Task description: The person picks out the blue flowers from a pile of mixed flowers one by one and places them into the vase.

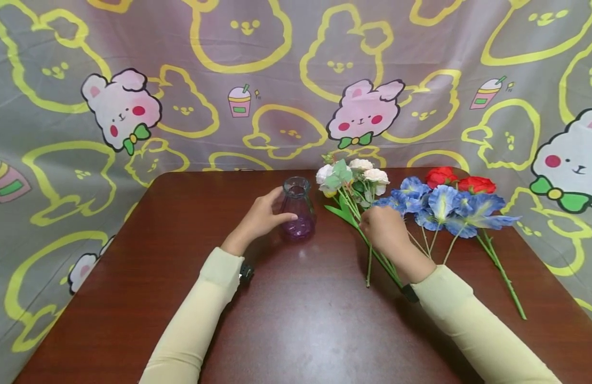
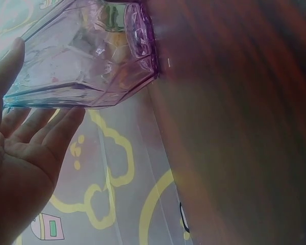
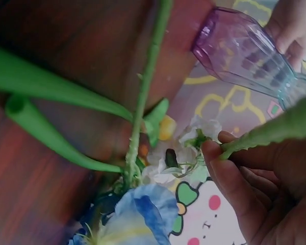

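Observation:
A clear glass vase [image 1: 297, 216], tinted purple toward its base, stands upright near the back middle of the table. My left hand [image 1: 263, 216] holds it from the left, thumb across the front and fingers behind. In the left wrist view, the thumb and fingers of this hand [image 2: 30, 153] lie on opposite sides of the glass. To the right, my right hand [image 1: 386, 229] is over the stems of the white artificial flowers [image 1: 356, 176]. In the right wrist view, its thumb and forefinger pinch a green flower stem [image 3: 275, 125]. The palm side is hidden from the head view.
Blue artificial flowers [image 1: 442, 205] lie right of my right hand, with red flowers [image 1: 476, 184] behind them. A long green stem [image 1: 504, 280] points toward the table's right front. The brown table [image 1: 109, 277] meets a patterned curtain [image 1: 286, 69] at the back.

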Action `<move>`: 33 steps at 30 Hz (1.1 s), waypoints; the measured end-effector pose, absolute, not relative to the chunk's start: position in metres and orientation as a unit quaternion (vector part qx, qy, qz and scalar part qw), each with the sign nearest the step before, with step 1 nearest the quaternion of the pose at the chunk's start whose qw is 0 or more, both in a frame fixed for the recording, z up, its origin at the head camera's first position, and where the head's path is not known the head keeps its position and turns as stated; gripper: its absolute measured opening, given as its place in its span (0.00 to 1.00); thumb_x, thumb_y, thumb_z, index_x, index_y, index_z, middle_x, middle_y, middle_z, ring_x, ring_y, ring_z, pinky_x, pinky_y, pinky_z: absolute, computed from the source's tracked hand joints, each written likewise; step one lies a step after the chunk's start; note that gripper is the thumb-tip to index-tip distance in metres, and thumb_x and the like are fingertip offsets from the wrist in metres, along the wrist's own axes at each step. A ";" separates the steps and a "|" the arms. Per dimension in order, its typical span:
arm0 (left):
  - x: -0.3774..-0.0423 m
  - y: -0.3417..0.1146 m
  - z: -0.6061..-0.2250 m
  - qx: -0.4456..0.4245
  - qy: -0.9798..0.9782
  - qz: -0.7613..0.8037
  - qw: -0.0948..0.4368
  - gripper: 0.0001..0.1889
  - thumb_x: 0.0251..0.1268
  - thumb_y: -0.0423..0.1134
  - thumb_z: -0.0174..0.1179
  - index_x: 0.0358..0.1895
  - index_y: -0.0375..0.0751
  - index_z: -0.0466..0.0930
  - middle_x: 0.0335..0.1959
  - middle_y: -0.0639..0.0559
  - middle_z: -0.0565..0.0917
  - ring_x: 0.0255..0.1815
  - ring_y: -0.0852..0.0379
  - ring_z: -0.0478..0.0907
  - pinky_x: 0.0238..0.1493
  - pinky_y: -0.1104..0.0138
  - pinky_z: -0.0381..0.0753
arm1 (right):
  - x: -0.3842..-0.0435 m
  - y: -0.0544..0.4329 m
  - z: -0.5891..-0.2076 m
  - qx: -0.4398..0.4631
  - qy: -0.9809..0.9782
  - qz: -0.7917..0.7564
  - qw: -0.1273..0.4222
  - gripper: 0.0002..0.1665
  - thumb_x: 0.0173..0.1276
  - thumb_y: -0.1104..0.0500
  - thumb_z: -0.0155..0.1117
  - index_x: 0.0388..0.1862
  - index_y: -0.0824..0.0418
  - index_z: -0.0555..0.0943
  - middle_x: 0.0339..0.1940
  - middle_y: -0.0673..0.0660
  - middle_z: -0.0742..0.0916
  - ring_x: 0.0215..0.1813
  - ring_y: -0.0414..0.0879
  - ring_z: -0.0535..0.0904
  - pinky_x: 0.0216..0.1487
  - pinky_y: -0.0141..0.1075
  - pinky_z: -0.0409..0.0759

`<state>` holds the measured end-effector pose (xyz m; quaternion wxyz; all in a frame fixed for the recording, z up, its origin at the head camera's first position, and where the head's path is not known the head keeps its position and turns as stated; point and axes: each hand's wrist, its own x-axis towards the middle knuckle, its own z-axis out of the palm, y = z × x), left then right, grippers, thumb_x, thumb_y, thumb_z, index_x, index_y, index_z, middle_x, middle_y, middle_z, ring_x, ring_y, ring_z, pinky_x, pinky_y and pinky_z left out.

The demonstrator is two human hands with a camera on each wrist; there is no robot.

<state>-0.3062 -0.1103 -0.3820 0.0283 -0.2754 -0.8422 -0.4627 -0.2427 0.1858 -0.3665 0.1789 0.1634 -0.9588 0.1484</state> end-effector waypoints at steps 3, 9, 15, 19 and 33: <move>-0.306 -0.111 -0.381 -0.276 -0.843 -0.462 0.027 0.36 0.57 0.40 0.71 0.68 0.38 0.66 0.57 0.40 0.79 0.59 0.46 0.76 0.60 0.58 0.75 | -0.245 0.184 -0.370 0.162 -0.960 0.141 0.182 0.20 0.52 0.68 0.68 0.08 0.53 0.73 0.10 0.53 0.77 0.20 0.60 0.78 0.20 0.53 0.73; -0.305 -0.110 -0.379 -0.273 -0.843 -0.462 0.021 0.36 0.57 0.40 0.71 0.68 0.38 0.66 0.59 0.40 0.78 0.60 0.46 0.75 0.61 0.58 0.75 | -0.249 0.182 -0.377 0.151 -0.964 0.135 0.174 0.19 0.50 0.69 0.64 0.07 0.54 0.70 0.10 0.53 0.76 0.21 0.61 0.78 0.21 0.53 0.73; -0.305 -0.110 -0.379 -0.272 -0.843 -0.464 0.017 0.36 0.57 0.39 0.71 0.68 0.37 0.66 0.58 0.39 0.79 0.60 0.44 0.76 0.60 0.57 0.75 | -0.252 0.179 -0.382 0.139 -0.972 0.129 0.136 0.21 0.48 0.68 0.63 0.06 0.54 0.64 0.08 0.51 0.71 0.17 0.54 0.74 0.18 0.50 0.72; -0.306 -0.110 -0.379 -0.271 -0.846 -0.459 0.020 0.35 0.57 0.39 0.71 0.67 0.36 0.66 0.57 0.39 0.79 0.59 0.44 0.76 0.60 0.57 0.75 | -0.252 0.178 -0.382 0.142 -0.975 0.132 0.109 0.22 0.48 0.69 0.63 0.07 0.55 0.63 0.09 0.52 0.71 0.16 0.54 0.73 0.19 0.50 0.74; -0.306 -0.109 -0.379 -0.274 -0.854 -0.441 0.033 0.33 0.56 0.39 0.72 0.64 0.35 0.68 0.55 0.39 0.81 0.58 0.45 0.77 0.59 0.59 0.76 | -0.253 0.176 -0.378 0.146 -0.982 0.112 0.039 0.22 0.53 0.66 0.72 0.11 0.58 0.68 0.11 0.53 0.75 0.23 0.57 0.79 0.27 0.52 0.80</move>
